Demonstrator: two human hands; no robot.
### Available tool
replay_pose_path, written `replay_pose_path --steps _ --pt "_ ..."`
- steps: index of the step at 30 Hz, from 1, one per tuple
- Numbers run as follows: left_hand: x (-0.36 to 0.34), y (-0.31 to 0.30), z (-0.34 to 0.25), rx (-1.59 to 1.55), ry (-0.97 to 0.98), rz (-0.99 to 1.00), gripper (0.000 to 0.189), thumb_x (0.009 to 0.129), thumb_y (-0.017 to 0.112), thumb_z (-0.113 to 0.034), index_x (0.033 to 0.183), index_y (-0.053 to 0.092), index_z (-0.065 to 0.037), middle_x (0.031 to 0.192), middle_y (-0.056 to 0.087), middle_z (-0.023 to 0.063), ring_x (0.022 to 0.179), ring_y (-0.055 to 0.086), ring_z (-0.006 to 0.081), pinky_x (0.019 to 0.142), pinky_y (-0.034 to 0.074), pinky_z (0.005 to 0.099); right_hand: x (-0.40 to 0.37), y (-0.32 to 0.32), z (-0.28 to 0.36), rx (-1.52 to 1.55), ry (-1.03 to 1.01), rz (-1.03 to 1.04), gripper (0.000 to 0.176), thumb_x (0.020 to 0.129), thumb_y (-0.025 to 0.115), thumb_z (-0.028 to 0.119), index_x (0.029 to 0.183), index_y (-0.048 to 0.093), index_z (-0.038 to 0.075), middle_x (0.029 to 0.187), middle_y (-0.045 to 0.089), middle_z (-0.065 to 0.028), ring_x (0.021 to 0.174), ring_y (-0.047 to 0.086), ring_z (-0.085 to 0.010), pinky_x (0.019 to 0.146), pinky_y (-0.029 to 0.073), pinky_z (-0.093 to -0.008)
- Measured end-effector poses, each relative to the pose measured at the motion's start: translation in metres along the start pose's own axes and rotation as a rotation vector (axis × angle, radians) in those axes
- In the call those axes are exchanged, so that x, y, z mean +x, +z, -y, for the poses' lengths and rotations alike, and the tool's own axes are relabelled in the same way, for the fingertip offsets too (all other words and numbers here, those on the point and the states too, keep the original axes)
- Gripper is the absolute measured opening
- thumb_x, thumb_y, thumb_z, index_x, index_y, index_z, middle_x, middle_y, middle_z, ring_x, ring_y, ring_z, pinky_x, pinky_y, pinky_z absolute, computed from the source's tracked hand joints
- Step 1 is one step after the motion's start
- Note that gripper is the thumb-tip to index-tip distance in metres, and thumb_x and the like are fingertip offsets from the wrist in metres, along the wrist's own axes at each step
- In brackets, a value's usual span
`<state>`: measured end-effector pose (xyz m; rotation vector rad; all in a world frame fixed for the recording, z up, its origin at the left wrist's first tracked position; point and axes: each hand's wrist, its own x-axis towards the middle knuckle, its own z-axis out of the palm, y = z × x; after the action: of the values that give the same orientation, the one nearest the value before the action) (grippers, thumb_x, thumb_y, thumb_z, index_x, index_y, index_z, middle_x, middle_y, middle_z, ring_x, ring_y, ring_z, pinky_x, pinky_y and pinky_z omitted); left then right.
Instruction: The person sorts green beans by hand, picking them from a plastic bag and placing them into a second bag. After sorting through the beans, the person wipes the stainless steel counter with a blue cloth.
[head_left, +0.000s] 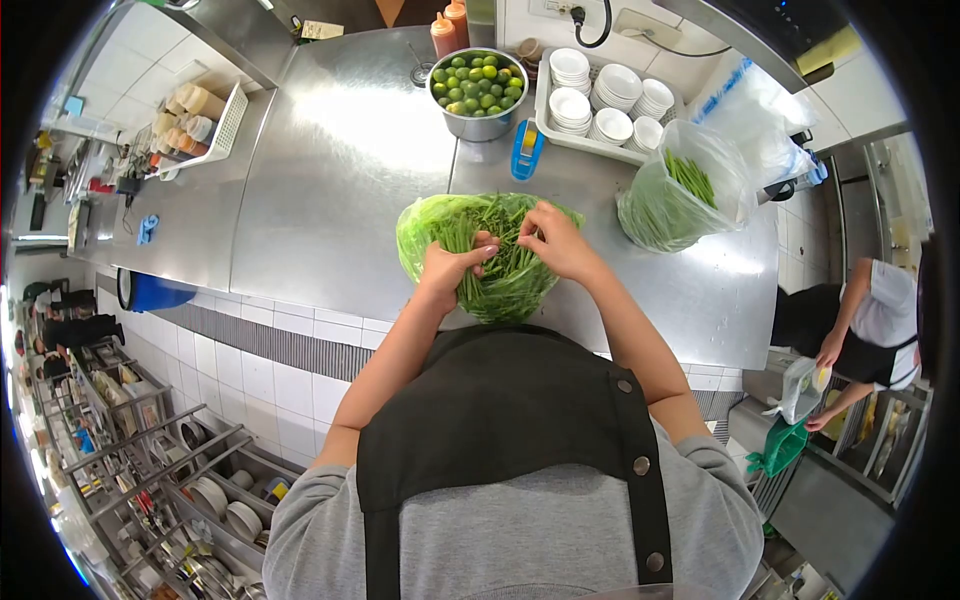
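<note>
An open clear plastic bag point(411, 240) full of green vegetables lies on the steel counter right in front of me. My left hand point(455, 268) is closed around a bunch of thin green stalks point(457, 233) at the bag's left side. Over the right part of the bag, my right hand point(556, 243) pinches at the stalks with thumb and fingers together; its exact hold is partly hidden. To the right stands a second clear bag point(655, 215), upright and open at the top, with long green stalks point(690, 180) showing inside.
Behind the bag are a steel pot of limes point(480, 125), a blue tape dispenser point(527, 150) and a white crate point(597, 148) with stacked small white dishes. Sauce bottles point(443, 36) stand at the back. At far right, another person's hands point(829, 350) hold bags.
</note>
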<state>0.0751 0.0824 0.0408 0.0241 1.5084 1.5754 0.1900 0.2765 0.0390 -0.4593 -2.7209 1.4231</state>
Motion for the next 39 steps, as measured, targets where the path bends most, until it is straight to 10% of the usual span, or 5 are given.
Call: replay_pose_path --steps 12,18,28,39 --pt "0.001 0.015 0.006 0.324 0.368 0.077 0.015 0.085 0.081 -0.007 0.097 0.074 -0.001 0.087 0.074 0.003 0.063 0.062 0.0068 0.054 0.05 0.0229 0.005 -0.015 0.039 0.008 -0.185 -0.029 0.013 0.089 0.067 0.012 0.092 0.061 0.001 0.085 0.059 -0.0114 0.08 0.06 -0.029 0.073 0.048 -0.0385" --pt "0.001 0.009 0.002 0.216 0.369 0.032 0.011 0.086 0.08 -0.008 0.092 0.073 -0.002 0.087 0.074 0.0045 0.062 0.059 0.0061 0.053 0.047 0.023 -0.001 -0.02 0.035 1.132 0.24 0.263 0.005 0.094 0.065 0.008 0.093 0.065 0.004 0.083 0.062 0.0016 0.073 0.057 -0.0079 0.07 0.047 -0.0265" --pt "0.017 -0.014 -0.009 -0.649 0.154 -0.01 0.018 0.097 0.07 -0.015 0.11 0.063 -0.007 0.113 0.07 0.0065 0.064 0.052 0.0023 0.061 0.052 0.0215 -0.001 0.005 0.027 0.623 0.145 0.198 0.016 0.096 0.066 0.014 0.103 0.069 0.001 0.092 0.069 -0.001 0.082 0.061 -0.0081 0.073 0.048 -0.0237" --pt "0.001 -0.006 -0.025 -0.519 0.253 0.022 0.018 0.098 0.07 -0.017 0.11 0.061 -0.008 0.109 0.069 0.0049 0.066 0.052 0.0051 0.067 0.053 0.0248 0.003 0.035 0.015 0.053 0.029 -0.202 0.027 0.091 0.067 0.021 0.077 0.07 -0.002 0.072 0.065 -0.0133 0.065 0.062 -0.021 0.062 0.047 -0.038"
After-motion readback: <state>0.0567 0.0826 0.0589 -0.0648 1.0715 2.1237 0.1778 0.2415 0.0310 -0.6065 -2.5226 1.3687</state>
